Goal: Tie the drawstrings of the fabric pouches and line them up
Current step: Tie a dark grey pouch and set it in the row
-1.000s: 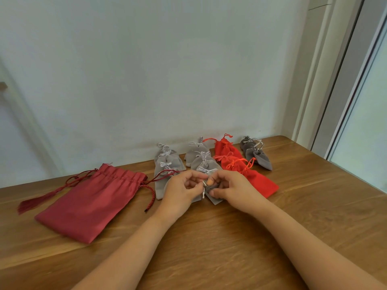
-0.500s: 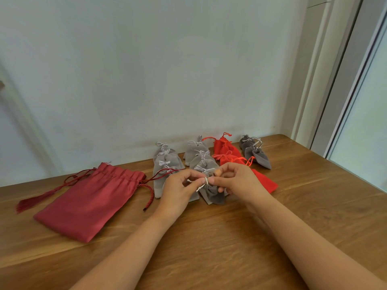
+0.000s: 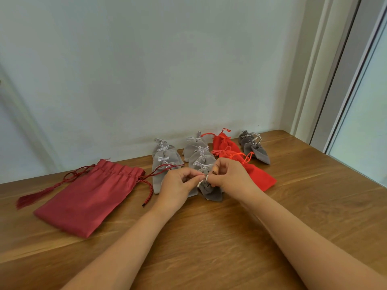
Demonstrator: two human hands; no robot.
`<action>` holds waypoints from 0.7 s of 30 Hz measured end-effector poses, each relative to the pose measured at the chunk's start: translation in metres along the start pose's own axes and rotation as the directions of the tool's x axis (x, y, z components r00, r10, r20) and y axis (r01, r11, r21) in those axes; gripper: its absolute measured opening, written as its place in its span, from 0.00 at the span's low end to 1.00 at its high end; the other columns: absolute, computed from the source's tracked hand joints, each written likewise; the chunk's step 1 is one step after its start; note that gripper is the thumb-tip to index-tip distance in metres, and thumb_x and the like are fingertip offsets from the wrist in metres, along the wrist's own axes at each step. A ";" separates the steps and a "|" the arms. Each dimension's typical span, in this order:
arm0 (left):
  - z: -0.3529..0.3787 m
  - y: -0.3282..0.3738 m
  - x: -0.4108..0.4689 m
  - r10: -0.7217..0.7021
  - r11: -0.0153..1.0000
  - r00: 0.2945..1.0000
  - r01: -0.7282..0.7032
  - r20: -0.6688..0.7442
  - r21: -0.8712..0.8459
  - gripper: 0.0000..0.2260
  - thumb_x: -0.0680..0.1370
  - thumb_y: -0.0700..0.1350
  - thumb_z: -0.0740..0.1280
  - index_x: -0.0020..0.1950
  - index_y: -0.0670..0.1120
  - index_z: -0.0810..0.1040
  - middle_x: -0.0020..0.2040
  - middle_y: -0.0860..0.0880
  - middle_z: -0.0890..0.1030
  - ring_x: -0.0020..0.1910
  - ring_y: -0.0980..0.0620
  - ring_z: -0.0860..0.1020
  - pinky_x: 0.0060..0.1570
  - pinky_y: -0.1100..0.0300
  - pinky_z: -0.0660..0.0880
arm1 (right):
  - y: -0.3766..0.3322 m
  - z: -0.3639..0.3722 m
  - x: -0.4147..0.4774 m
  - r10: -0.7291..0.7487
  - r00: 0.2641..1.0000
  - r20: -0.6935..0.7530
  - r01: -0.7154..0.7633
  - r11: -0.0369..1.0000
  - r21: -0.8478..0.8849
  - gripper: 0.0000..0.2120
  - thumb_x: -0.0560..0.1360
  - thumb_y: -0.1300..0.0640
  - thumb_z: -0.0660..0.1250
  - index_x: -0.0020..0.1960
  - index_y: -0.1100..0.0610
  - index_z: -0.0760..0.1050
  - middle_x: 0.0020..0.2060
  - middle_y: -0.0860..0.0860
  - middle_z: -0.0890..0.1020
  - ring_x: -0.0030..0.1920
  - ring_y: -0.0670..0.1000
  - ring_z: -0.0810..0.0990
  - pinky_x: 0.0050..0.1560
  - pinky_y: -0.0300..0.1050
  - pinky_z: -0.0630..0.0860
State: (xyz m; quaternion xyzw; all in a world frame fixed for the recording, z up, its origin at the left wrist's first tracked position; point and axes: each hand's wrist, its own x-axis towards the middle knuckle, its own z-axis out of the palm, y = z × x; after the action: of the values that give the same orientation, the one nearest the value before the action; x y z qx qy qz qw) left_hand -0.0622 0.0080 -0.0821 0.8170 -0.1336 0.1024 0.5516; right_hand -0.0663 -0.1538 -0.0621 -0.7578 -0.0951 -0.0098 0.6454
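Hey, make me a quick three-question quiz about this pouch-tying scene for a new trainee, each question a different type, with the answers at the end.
1. Multiple choice: what do the left hand and the right hand pinch between them? A) the white drawstring of a small dark grey fabric pouch; B) an orange cord; C) a tassel.
2. True or false: the large dark red fabric pouch lies flat on the wooden table, on the left hand's side.
3. Fill in: the bright red fabric pouches lie on the ___ hand's side of the pouch being tied.
Key: 1 A; 2 true; 3 right.
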 end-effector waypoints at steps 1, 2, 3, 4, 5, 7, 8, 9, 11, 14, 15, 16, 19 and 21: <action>0.000 -0.002 0.001 -0.012 1.000 1.000 0.012 0.007 0.028 0.08 0.75 0.41 0.71 0.42 0.54 0.82 0.38 0.53 0.84 0.40 0.58 0.80 0.44 0.65 0.77 | -0.001 -0.003 0.002 0.000 1.000 -0.008 0.000 1.000 -0.003 0.14 0.70 0.73 0.67 0.37 0.57 0.67 0.33 0.55 0.74 0.34 0.50 0.74 0.40 0.44 0.74; 0.000 -0.004 0.002 -0.027 0.999 0.999 0.026 0.017 0.045 0.07 0.75 0.42 0.71 0.42 0.54 0.82 0.39 0.53 0.83 0.40 0.58 0.80 0.45 0.63 0.77 | -0.001 -0.008 0.003 0.008 1.000 -0.015 -0.008 1.000 0.002 0.15 0.71 0.73 0.66 0.37 0.57 0.66 0.33 0.55 0.73 0.34 0.50 0.73 0.39 0.43 0.73; 0.000 -0.005 0.002 -0.045 0.997 0.999 0.043 0.030 0.056 0.06 0.76 0.42 0.70 0.42 0.53 0.81 0.39 0.53 0.83 0.41 0.57 0.80 0.46 0.61 0.78 | -0.002 -0.012 0.003 0.018 1.000 -0.012 -0.018 1.000 0.006 0.16 0.71 0.73 0.65 0.37 0.56 0.64 0.33 0.55 0.72 0.34 0.50 0.72 0.38 0.42 0.72; 0.000 -0.005 0.003 -0.061 0.997 0.997 0.058 0.042 0.059 0.06 0.76 0.43 0.70 0.42 0.53 0.81 0.39 0.53 0.83 0.41 0.55 0.80 0.48 0.60 0.78 | -0.003 -0.016 0.003 0.025 1.000 -0.004 -0.025 1.000 -0.004 0.17 0.71 0.73 0.65 0.37 0.56 0.62 0.33 0.55 0.71 0.34 0.50 0.70 0.36 0.41 0.70; 0.000 -0.005 0.003 -0.075 0.996 0.996 0.072 0.053 0.054 0.05 0.77 0.44 0.69 0.42 0.53 0.81 0.39 0.52 0.83 0.42 0.53 0.81 0.49 0.58 0.78 | -0.004 -0.018 0.003 0.023 1.000 0.009 -0.023 0.999 -0.031 0.17 0.71 0.73 0.65 0.37 0.55 0.61 0.33 0.55 0.70 0.34 0.50 0.69 0.35 0.41 0.69; -0.001 -0.005 0.003 -0.090 0.995 0.994 0.088 0.062 0.036 0.05 0.77 0.44 0.69 0.42 0.52 0.81 0.40 0.50 0.83 0.44 0.49 0.81 0.52 0.54 0.78 | -0.004 -0.020 0.002 0.000 1.000 0.026 0.003 0.995 -0.101 0.18 0.70 0.72 0.66 0.37 0.55 0.60 0.33 0.54 0.70 0.35 0.50 0.66 0.37 0.44 0.67; -0.001 -0.005 0.003 -0.095 0.995 0.994 0.094 0.063 0.025 0.05 0.77 0.44 0.69 0.42 0.52 0.82 0.40 0.50 0.83 0.44 0.49 0.81 0.52 0.53 0.78 | -0.005 -0.020 0.001 -0.013 0.999 0.030 0.017 0.992 -0.128 0.17 0.69 0.71 0.66 0.37 0.55 0.60 0.34 0.54 0.70 0.36 0.50 0.66 0.39 0.45 0.67; -0.001 -0.004 0.003 -0.100 0.995 0.993 0.099 0.063 0.013 0.05 0.77 0.44 0.69 0.42 0.52 0.81 0.39 0.50 0.83 0.44 0.49 0.81 0.53 0.53 0.78 | -0.006 -0.020 0.000 -0.022 0.999 0.036 0.027 0.989 -0.147 0.17 0.69 0.71 0.66 0.37 0.55 0.61 0.35 0.54 0.71 0.37 0.50 0.67 0.40 0.45 0.67; -0.001 -0.004 0.003 -0.106 0.994 0.992 0.106 0.071 0.000 0.06 0.77 0.44 0.68 0.42 0.52 0.81 0.38 0.52 0.82 0.42 0.53 0.79 0.51 0.56 0.78 | -0.004 -0.021 -0.001 -0.037 0.997 0.062 0.048 0.981 -0.187 0.16 0.70 0.70 0.66 0.37 0.55 0.62 0.35 0.53 0.72 0.37 0.50 0.68 0.41 0.44 0.69; -0.001 -0.005 0.004 -0.105 0.994 0.992 0.107 0.077 -0.027 0.06 0.78 0.43 0.68 0.42 0.52 0.81 0.37 0.54 0.81 0.40 0.57 0.78 0.49 0.59 0.76 | -0.001 -0.019 -0.001 -0.045 0.996 0.080 0.061 0.975 -0.216 0.16 0.70 0.69 0.66 0.35 0.54 0.62 0.33 0.51 0.71 0.38 0.50 0.68 0.44 0.46 0.69; -0.001 -0.005 0.003 -0.104 0.994 0.991 0.107 0.080 -0.034 0.06 0.78 0.43 0.68 0.42 0.51 0.81 0.37 0.54 0.81 0.40 0.56 0.78 0.49 0.60 0.76 | 0.000 -0.019 0.000 -0.048 0.995 0.082 0.065 0.974 -0.215 0.16 0.70 0.69 0.66 0.35 0.54 0.62 0.33 0.50 0.71 0.37 0.50 0.68 0.44 0.47 0.69; -0.001 -0.006 0.003 -0.100 0.994 0.991 0.103 0.086 -0.030 0.06 0.78 0.43 0.67 0.42 0.51 0.81 0.37 0.54 0.81 0.40 0.56 0.78 0.48 0.60 0.76 | 0.001 -0.019 -0.001 -0.052 0.995 0.082 0.069 0.974 -0.217 0.16 0.70 0.69 0.65 0.35 0.54 0.62 0.33 0.50 0.71 0.37 0.49 0.68 0.43 0.46 0.69; -0.001 -0.004 0.002 -0.087 0.996 0.989 0.087 0.119 0.003 0.06 0.78 0.43 0.67 0.44 0.51 0.80 0.38 0.54 0.81 0.40 0.57 0.77 0.46 0.63 0.75 | 0.003 -0.022 -0.004 -0.048 0.994 0.101 0.067 0.979 -0.193 0.14 0.72 0.69 0.64 0.36 0.55 0.63 0.34 0.50 0.72 0.35 0.46 0.69 0.40 0.41 0.69; -0.002 -0.003 0.001 -0.085 0.996 0.990 0.087 0.114 -0.012 0.06 0.79 0.43 0.66 0.44 0.51 0.80 0.37 0.55 0.81 0.39 0.60 0.77 0.44 0.66 0.74 | 0.004 -0.025 -0.006 -0.054 0.992 0.114 0.068 0.990 -0.122 0.13 0.74 0.69 0.64 0.38 0.56 0.64 0.34 0.50 0.73 0.36 0.46 0.72 0.42 0.40 0.73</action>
State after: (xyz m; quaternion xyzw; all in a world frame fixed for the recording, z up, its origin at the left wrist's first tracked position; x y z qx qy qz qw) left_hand -0.0601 0.0105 -0.0837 0.8218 -0.1300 0.0307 0.5539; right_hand -0.0693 -0.1799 -0.0631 -0.7930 -0.1531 0.0064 0.5897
